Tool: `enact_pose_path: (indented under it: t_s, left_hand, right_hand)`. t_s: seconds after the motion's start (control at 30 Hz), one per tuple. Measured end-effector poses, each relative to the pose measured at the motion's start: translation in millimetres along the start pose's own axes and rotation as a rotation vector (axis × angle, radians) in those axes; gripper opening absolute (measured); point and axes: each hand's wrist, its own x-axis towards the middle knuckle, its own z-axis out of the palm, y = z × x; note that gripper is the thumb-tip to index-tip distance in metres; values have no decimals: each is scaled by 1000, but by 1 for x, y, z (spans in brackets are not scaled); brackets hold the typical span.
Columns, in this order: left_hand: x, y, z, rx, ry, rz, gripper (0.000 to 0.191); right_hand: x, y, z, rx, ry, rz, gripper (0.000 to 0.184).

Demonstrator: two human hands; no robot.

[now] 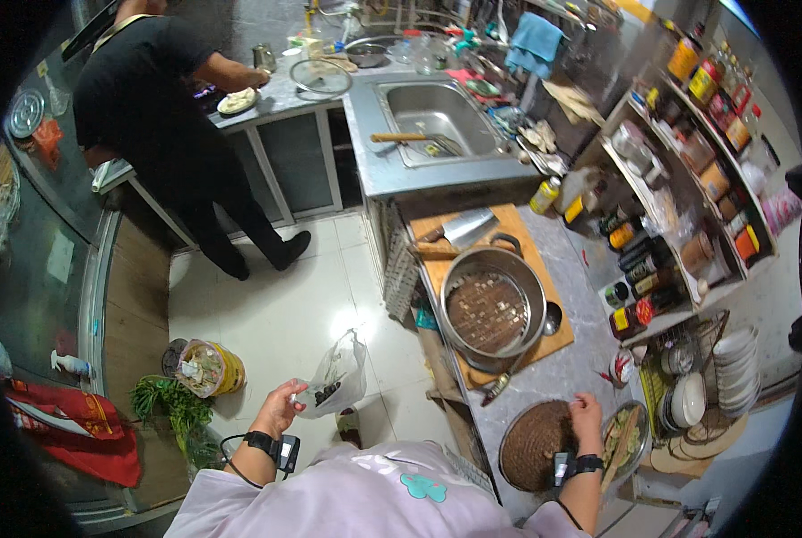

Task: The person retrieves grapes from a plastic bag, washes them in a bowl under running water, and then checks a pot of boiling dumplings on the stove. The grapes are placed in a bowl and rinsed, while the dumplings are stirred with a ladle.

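Note:
A thin clear plastic bag [340, 376] with several small dark pieces in its bottom hangs from my left hand [281, 406], over the tiled floor. My right hand [586, 420] is above the right rim of a round brown woven mat or lid [535, 444] on the grey counter; its fingers are partly curled, and whether they hold anything is unclear. Just right of that hand lies a glass bowl [633, 440] of chopped greens with wooden chopsticks across it. Farther up, a large steel pot [542, 302] of brown liquid with pale bits stands on a wooden cutting board [556, 336].
A cleaver [471, 227] and a ladle [553, 319] lie by the pot. Shelves of bottles [643, 269] and a dish rack stand right. A person in black [152, 101] holds a plate at the far counter, left of the sink [434, 121]. A waste bucket [229, 370] and leafy greens [172, 403] are at left.

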Motion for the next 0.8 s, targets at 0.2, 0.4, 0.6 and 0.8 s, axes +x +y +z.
enact_pose_path:
  t_s: [0.2, 0.4, 0.6, 0.8]
  left_hand:
    - [37, 41, -54, -78, 163, -10, 48]
    - [68, 61, -78, -60, 348, 49, 19]
    - [74, 128, -119, -130, 477, 206, 11]
    - [103, 163, -177, -284, 469, 228, 27]
  right_hand:
    - [1, -98, 52, 114, -301, -72, 28]
    - [96, -139, 22, 74, -221, -125, 25]
    - [182, -303, 100, 358, -234, -282, 26]
    - [161, -535, 198, 289, -704, -746, 33]
